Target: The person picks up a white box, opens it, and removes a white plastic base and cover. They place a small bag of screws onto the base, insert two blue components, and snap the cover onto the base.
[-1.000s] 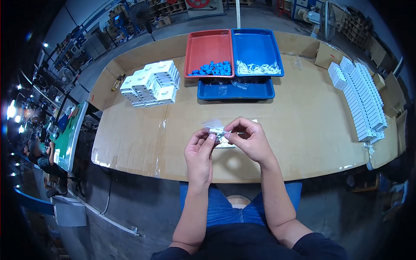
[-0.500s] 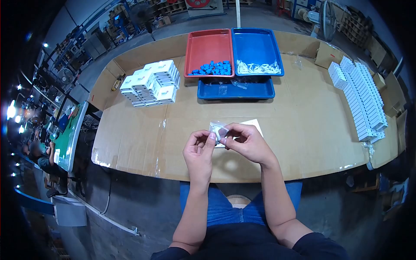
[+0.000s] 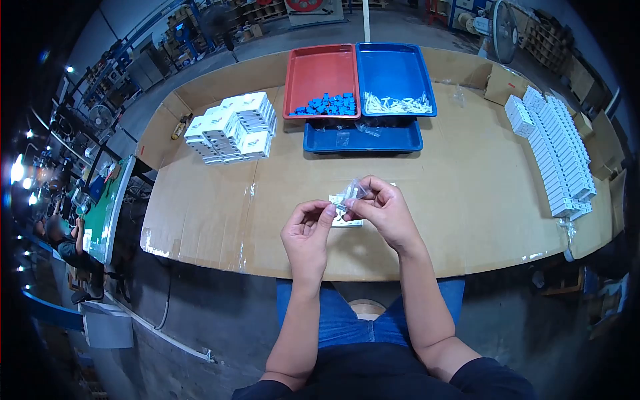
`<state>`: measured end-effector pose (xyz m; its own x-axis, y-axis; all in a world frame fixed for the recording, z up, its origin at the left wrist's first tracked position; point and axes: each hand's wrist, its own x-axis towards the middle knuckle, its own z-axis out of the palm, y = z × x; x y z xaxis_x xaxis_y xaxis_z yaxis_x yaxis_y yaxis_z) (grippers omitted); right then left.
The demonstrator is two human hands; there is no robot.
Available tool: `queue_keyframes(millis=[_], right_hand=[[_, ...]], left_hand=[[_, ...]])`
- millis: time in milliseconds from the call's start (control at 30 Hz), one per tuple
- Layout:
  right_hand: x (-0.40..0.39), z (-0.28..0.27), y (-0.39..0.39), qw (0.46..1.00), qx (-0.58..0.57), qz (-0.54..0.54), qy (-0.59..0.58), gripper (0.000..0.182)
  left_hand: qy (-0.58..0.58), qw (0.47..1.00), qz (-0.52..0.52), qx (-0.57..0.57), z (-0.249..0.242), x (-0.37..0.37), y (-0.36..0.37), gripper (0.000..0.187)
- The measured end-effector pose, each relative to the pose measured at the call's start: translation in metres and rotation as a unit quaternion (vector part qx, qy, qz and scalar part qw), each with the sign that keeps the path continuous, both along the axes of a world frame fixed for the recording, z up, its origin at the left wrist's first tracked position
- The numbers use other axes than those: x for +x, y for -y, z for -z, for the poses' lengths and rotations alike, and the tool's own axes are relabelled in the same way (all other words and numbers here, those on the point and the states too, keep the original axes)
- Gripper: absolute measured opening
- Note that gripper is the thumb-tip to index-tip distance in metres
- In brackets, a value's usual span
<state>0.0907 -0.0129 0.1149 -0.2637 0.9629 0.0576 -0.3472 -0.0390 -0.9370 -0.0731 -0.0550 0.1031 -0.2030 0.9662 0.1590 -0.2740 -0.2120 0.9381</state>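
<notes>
We tip a small clear plastic bag (image 3: 352, 190) over toward our right grip (image 3: 385, 212).
Half a second ago it stood upright between us; now it leans right, so we judge it is being turned, not set down. Our left grip (image 3: 308, 227) pinches its lower end, the right its side; pale pieces show through the thin, crinkled film, too small to make out. Beneath lies a flat white panel (image 3: 348, 222), partly hidden, on the cardboard-covered brown table (image 3: 287, 183). Beyond, we have a smooth red plastic tray (image 3: 323, 70) with chunky blue blocks (image 3: 328, 105), a blue plastic tray (image 3: 393, 70) with slender white plugs (image 3: 398, 105), and left of them, stacked crisp-edged white boxes (image 3: 230, 130).
</notes>
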Motion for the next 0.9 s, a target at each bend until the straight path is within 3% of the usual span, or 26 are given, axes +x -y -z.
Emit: queue_keyframes(millis=[200, 400, 667, 900], right_hand=[[-0.004, -0.004, 0.002, 0.999, -0.023, -0.028, -0.005, 0.020], [-0.001, -0.003, 0.000, 0.999, -0.018, -0.024, -0.042, 0.018], [0.002, 0.000, -0.001, 0.996, -0.009, -0.038, 0.078, 0.019], [0.005, -0.011, 0.003, 0.998, 0.013, -0.058, 0.004, 0.019]], left_hand=[[0.032, 0.998, -0.034, 0.031, -0.008, 0.003, 0.000, 0.014], [0.024, 0.999, 0.024, -0.004, -0.004, 0.001, -0.001, 0.016], [-0.005, 1.000, -0.013, 0.006, -0.002, 0.000, 0.000, 0.013], [0.041, 0.999, -0.015, 0.027, -0.001, -0.003, -0.001, 0.015]])
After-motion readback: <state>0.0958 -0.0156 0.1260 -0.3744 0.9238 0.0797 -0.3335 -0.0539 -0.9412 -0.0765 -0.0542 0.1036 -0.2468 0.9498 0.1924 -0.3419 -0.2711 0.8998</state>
